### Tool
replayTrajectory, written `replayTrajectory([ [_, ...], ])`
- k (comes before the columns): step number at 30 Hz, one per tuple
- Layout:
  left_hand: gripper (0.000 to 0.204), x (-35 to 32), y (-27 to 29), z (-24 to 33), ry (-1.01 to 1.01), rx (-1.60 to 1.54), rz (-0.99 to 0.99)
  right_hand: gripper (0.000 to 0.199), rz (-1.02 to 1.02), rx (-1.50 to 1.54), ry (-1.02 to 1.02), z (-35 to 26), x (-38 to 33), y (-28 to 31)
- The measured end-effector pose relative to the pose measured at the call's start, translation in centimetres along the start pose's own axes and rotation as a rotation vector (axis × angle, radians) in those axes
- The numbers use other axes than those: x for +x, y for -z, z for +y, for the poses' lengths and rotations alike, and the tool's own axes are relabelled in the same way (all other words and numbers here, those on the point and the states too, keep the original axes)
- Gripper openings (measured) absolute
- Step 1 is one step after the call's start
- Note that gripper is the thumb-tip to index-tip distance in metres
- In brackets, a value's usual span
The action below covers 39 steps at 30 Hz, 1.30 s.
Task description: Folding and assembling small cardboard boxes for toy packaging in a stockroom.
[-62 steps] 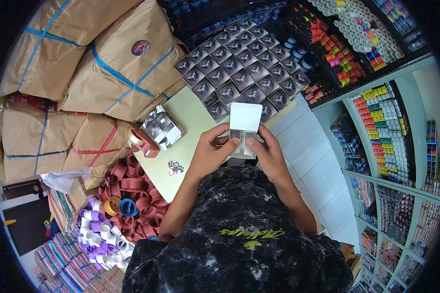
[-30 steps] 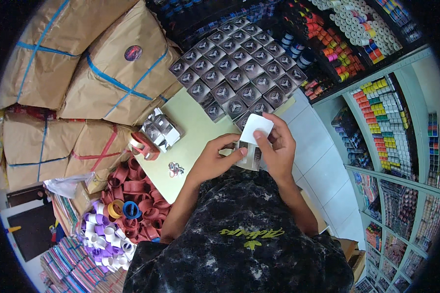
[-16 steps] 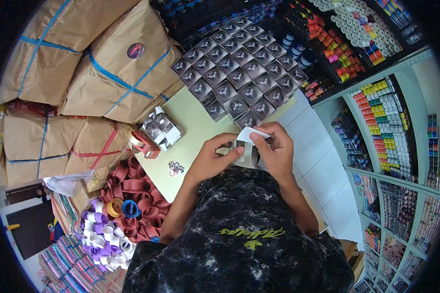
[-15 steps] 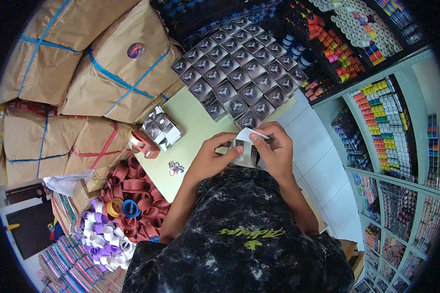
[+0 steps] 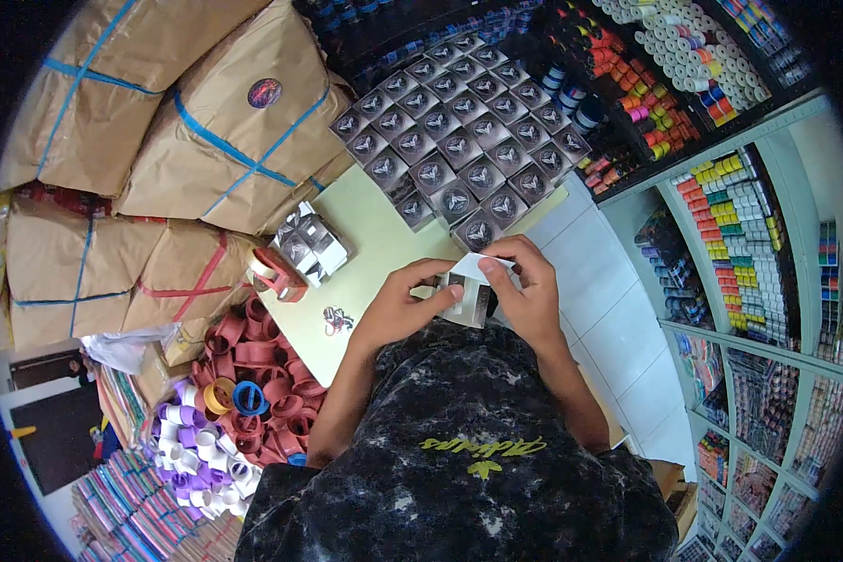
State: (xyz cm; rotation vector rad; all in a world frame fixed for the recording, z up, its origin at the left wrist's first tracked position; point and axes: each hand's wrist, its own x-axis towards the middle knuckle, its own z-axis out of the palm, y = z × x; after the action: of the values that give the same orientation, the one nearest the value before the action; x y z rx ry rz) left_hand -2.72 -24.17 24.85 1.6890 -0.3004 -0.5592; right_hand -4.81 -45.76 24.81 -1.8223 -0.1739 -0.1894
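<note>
Close to my chest, over the table's near edge, I hold a small grey-and-white cardboard box [image 5: 468, 301] between both hands. My left hand [image 5: 407, 302] grips its left side, thumb pressed on the front. With thumb and fingers, my right hand [image 5: 525, 286] pinches the raised white flap at its top. What is inside the box does not show. Just beyond my hands, many dark grey boxes [image 5: 459, 145] with a round emblem stand in close rows on the pale table [image 5: 375, 220]. A little heap of small dark and reddish pieces [image 5: 336, 321] lies left of my left hand.
A red tape dispenser [image 5: 279, 275] and a stack of folded-flat boxes [image 5: 311, 245] stand at the table's left. Brown wrapped parcels [image 5: 225, 122] rise behind them. Red plastic rings [image 5: 272, 375] are heaped beside the table. Shelves of coloured spools [image 5: 731, 244] line the right side.
Both hands have shifted the box very slightly, and its white flap leans lower and flatter under my right fingers. The things on the table have stayed put.
</note>
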Motion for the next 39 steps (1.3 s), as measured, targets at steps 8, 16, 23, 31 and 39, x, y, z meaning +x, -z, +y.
replayTrajectory([
  [8,0.034,0.2,-0.1,-0.1,-0.016,-0.024,-0.001,0.027,0.096,0.513,-0.275,-1.2,-0.5,-0.8],
  [16,0.032,0.3,-1.0,1.0,0.076,-0.118,-0.121,0.013,0.273,0.194,-0.036,0.1,-1.2,-0.4],
  [23,0.030,0.7,-1.0,0.4,0.105,-0.207,-0.038,0.065,0.109,0.445,-0.197,-0.4,-1.3,-0.2],
  [31,0.030,1.2,-1.5,-0.8,-0.038,-0.137,-0.034,0.045,-0.013,0.429,-0.268,1.0,-2.8,0.1],
  [39,0.039,1.7,-1.7,0.6,0.204,-0.229,-0.112,0.029,0.086,0.224,-0.124,0.5,-3.2,1.2],
])
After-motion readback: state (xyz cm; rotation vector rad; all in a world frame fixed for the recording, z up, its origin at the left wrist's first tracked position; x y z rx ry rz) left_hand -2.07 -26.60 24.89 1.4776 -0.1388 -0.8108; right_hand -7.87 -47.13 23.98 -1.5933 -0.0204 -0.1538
